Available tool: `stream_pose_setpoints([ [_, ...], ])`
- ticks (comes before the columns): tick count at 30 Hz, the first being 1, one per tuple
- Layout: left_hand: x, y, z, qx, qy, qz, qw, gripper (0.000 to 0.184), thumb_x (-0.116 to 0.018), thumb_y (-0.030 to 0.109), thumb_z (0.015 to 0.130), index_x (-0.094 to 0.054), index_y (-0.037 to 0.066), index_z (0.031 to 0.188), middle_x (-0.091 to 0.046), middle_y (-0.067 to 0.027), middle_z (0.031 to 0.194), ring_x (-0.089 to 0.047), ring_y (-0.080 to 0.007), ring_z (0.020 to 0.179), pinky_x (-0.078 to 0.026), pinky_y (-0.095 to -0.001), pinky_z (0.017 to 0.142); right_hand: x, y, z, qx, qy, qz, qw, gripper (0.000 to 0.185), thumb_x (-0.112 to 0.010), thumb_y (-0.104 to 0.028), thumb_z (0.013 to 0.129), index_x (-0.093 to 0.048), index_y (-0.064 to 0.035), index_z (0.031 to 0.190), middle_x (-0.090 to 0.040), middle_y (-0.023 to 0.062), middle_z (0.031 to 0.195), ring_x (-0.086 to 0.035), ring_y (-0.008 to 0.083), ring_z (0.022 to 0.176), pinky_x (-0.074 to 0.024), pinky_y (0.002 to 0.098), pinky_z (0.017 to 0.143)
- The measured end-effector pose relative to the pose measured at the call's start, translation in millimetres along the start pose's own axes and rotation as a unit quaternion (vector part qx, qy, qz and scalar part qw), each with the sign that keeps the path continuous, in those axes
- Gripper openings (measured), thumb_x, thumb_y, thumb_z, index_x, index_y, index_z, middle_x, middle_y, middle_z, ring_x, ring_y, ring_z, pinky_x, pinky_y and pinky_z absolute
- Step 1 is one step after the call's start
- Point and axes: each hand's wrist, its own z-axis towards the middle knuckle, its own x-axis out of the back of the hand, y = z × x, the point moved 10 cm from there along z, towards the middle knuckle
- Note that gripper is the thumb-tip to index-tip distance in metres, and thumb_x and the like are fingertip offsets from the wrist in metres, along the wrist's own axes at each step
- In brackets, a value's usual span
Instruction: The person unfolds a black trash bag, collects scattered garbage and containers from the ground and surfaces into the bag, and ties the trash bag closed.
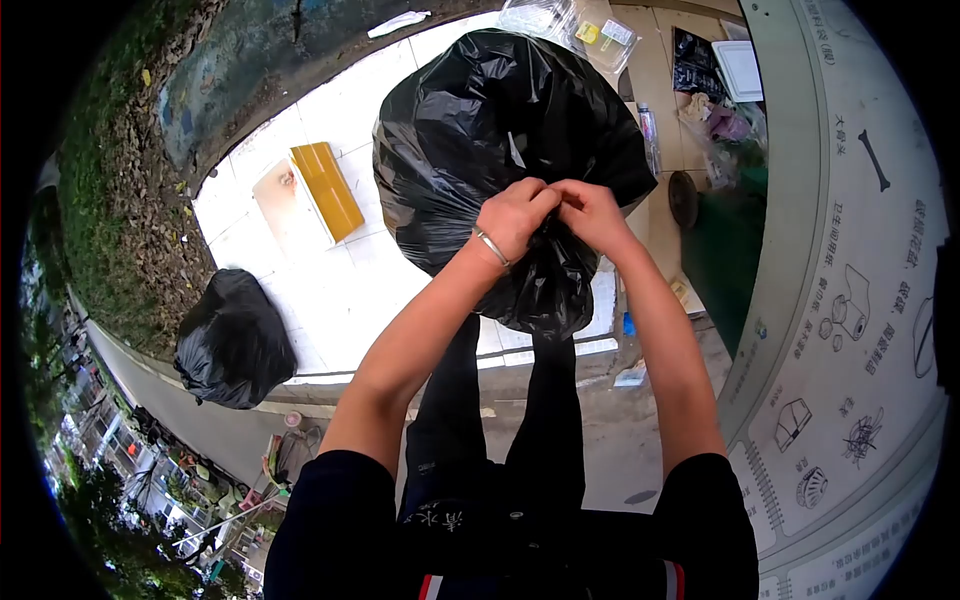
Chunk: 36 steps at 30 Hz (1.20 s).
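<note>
A big, full black garbage bag (470,130) stands on the white tiles in front of me, its plastic gathered at the neck. My left hand (515,217), with a bracelet at the wrist, is closed on the gathered neck. Right beside it, my right hand (592,215) pinches the same bunched plastic, fingertips almost touching the left. Below both hands the loose top of the bag (550,290) hangs toward my legs. Whether a knot is in the plastic cannot be seen, as the fingers cover it.
Left on the tiles lies a yellow and white box (327,193); a smaller black bag (235,340) sits at the tile edge. Clear plastic containers (605,45), a bottle (649,140) and loose trash (725,125) lie right of the big bag. A printed panel (850,300) stands at far right.
</note>
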Motion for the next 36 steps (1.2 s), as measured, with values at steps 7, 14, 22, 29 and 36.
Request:
stream_pose_setpoints([
  [7, 1, 12, -19, -0.045, 0.024, 0.023, 0.998, 0.017, -0.047, 0.01, 0.063, -0.051, 0.011, 0.079, -0.051, -0.0027, 0.079, -0.05, -0.0193, 0.069, -0.037, -0.028, 0.057, 14, -12, -22, -0.038, 0.014, 0.158, 0.987, 0.018, -0.043, -0.009, 0.078, -0.049, -0.0066, 0.096, -0.047, -0.0009, 0.063, -0.043, 0.0052, 0.052, -0.0365, 0.0165, 0.05],
  [14, 4, 24, -13, -0.083, -0.004, -0.03, 0.996, 0.011, -0.051, 0.012, 0.065, -0.051, 0.009, 0.076, -0.052, -0.0043, 0.075, -0.051, -0.0195, 0.067, -0.039, -0.0272, 0.055, 22, -30, -29, 0.033, 0.072, -0.201, 0.976, 0.022, -0.048, -0.024, 0.074, -0.049, -0.0042, 0.066, -0.052, 0.0123, 0.056, -0.052, 0.0282, 0.054, -0.04, 0.0357, 0.047],
  [22, 7, 20, -18, -0.014, -0.023, 0.103, 0.994, 0.017, -0.056, 0.016, 0.068, -0.048, 0.008, 0.056, -0.048, -0.0059, 0.057, -0.048, -0.023, 0.051, -0.039, -0.0301, 0.044, 25, -50, -20, 0.099, 0.135, -0.353, 0.921, 0.027, -0.045, -0.029, 0.073, -0.052, -0.0089, 0.057, -0.053, 0.0105, 0.056, -0.053, 0.0271, 0.054, -0.0409, 0.0354, 0.046],
  [29, -8, 2, -80, 0.111, -0.1, 0.048, 0.988, 0.013, -0.057, 0.018, 0.068, -0.051, 0.008, 0.074, -0.051, -0.0087, 0.062, -0.05, -0.0241, 0.053, -0.041, -0.0305, 0.047, 61, 34, -59, -0.086, 0.206, -0.132, 0.966, 0.021, -0.052, -0.021, 0.072, -0.047, -0.0042, 0.083, -0.054, 0.0137, 0.073, -0.053, 0.0237, 0.06, -0.0417, 0.0344, 0.054],
  [36, 114, 17, 58, 0.127, 0.134, 0.11, 0.977, 0.088, -0.071, 0.03, 0.054, -0.02, 0.001, 0.12, -0.027, -0.017, 0.12, -0.031, -0.0288, 0.108, -0.028, -0.0345, 0.088, 4, -12, -183, -0.095, 0.222, -0.123, 0.963, 0.103, -0.074, -0.026, 0.044, -0.011, 0.0009, 0.121, -0.023, 0.0201, 0.121, -0.023, 0.0358, 0.112, -0.0183, 0.0417, 0.092],
])
